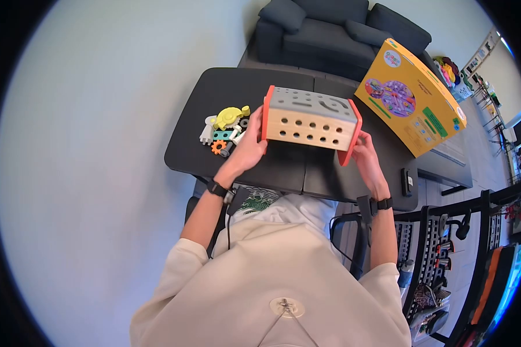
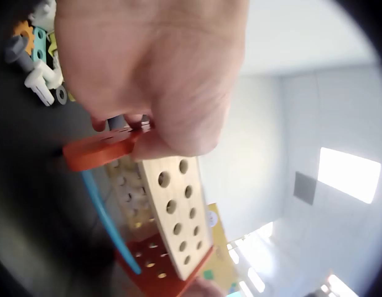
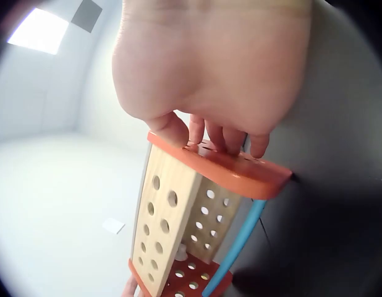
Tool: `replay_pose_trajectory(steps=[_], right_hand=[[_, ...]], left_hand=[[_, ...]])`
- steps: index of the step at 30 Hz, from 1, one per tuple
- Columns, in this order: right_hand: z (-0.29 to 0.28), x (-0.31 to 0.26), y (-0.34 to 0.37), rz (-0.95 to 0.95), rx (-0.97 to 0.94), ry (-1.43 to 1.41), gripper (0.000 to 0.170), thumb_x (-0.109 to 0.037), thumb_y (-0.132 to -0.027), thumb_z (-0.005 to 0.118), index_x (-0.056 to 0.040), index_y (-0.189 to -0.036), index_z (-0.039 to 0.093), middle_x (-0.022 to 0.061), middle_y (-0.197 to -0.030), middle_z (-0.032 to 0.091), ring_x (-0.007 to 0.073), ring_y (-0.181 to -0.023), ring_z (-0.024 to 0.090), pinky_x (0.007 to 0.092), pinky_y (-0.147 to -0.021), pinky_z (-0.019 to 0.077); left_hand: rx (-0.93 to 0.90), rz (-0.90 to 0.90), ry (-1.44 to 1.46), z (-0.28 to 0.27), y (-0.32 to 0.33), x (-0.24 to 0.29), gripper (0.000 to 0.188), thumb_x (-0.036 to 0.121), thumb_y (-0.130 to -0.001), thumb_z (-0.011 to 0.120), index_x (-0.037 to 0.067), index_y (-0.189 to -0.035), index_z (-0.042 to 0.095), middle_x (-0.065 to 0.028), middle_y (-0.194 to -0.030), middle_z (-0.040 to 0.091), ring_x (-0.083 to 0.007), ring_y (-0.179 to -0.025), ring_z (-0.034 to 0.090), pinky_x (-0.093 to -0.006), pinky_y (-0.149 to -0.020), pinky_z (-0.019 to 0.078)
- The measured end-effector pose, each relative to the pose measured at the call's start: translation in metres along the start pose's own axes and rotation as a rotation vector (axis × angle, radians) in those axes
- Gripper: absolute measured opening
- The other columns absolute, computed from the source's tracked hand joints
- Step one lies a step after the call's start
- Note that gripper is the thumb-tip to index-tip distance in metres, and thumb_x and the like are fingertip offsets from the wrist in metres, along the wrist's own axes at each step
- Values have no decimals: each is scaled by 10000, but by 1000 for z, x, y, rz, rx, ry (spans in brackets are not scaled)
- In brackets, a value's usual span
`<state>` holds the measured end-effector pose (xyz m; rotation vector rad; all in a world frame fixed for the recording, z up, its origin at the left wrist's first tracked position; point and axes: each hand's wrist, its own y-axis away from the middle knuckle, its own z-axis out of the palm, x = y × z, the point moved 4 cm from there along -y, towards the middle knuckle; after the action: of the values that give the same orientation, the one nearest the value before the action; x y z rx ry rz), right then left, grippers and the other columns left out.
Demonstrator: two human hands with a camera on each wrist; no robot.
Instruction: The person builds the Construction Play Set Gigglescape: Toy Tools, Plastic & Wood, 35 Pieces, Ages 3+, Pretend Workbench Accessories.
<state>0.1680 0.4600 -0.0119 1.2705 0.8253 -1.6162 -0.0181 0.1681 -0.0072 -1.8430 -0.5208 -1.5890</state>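
A wooden toy toolbox (image 1: 289, 128) with rows of round holes, a grey slotted top and red end panels is held between both hands over the black table. My left hand (image 1: 250, 151) grips its left end panel (image 2: 95, 153), thumb on the near side and other fingers partly hidden. At the opposite end, my right hand (image 1: 367, 162) holds the other red panel (image 3: 240, 173), with curled fingertips on its outer face and thumb near its edge. A blue rod (image 3: 240, 241) runs between the panels, along the open underside.
Left of the toolbox lie toy parts: a yellow piece (image 1: 228, 117), an orange gear (image 1: 215, 148), a teal strip (image 1: 220, 135) and white and grey pieces. A large yellow box (image 1: 411, 124) stands at the right. Near the table's (image 1: 214, 87) right corner lies a small black device (image 1: 407, 186).
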Motion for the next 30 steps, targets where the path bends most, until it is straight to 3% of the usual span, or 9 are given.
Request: replay_pose_trajectory(steps=[3,10,11,12,14,15,18,23,30], right_hand=[[4,13,5,58,17,129,620,-23,-965,482,-88,-1553,297,124,-1504,527,214,-1399,484,382,-1209,330],[15,26,11,-6,6,194,647,17,-971,522,-81,-1568,294,128,-1516,498,219,-1394,486,379,-1199,335],[13,29,10,-13,20,297,634,-3,-987,537,-72,-1569,294,140,-1513,496,227,-1402,482,383,-1196,341],[13,31,10,-25,36,401,623,-23,-1004,552,-63,-1570,294,152,-1509,493,234,-1409,479,387,-1192,347],[17,37,15,-38,62,442,620,-47,-1018,557,-49,-1577,286,177,-1522,479,255,-1427,470,394,-1195,351],[18,41,20,-48,93,484,621,-71,-1032,562,-34,-1583,279,202,-1535,465,276,-1445,462,401,-1198,355],[11,54,36,-247,213,629,647,-98,-1042,564,-6,-1598,247,242,-1564,434,319,-1473,443,420,-1204,361],[30,37,72,-174,368,718,547,-94,-1011,586,24,-1511,400,231,-1516,480,335,-1431,483,448,-1180,395],[85,43,96,-122,197,745,397,-69,-999,594,2,-1382,515,170,-1378,589,299,-1304,575,417,-1101,454]], left_hand=[[25,-6,40,8,21,-14,949,-212,-840,429,78,-1663,57,-171,-1712,272,-278,-1584,301,-410,-1269,263],[58,15,-12,12,44,-18,842,-170,-912,439,65,-1646,100,-221,-1720,229,-308,-1600,264,-435,-1279,261],[150,37,-80,7,46,-15,710,-124,-932,477,58,-1592,287,-205,-1669,371,-335,-1530,407,-459,-1226,373],[154,36,-85,2,48,-12,710,-124,-932,477,58,-1592,287,-205,-1669,371,-335,-1530,407,-459,-1226,373],[206,-33,-430,-17,52,0,541,-77,-954,503,49,-1480,478,-176,-1502,563,-340,-1399,537,-436,-1141,450],[336,49,-563,-29,56,-9,392,-35,-968,532,36,-1349,591,-162,-1332,649,-352,-1263,604,-430,-1064,489],[421,38,-931,-60,70,-17,328,-13,-949,607,46,-1272,618,-158,-1271,624,-364,-1180,599,-468,-1012,501],[439,-43,-1061,-77,85,-34,349,-2,-901,691,50,-1241,631,-131,-1229,592,-359,-1120,588,-480,-981,500],[398,11,-1236,-71,84,-44,255,54,-872,773,70,-1094,647,-108,-1137,587,-328,-1069,591,-456,-931,493]])
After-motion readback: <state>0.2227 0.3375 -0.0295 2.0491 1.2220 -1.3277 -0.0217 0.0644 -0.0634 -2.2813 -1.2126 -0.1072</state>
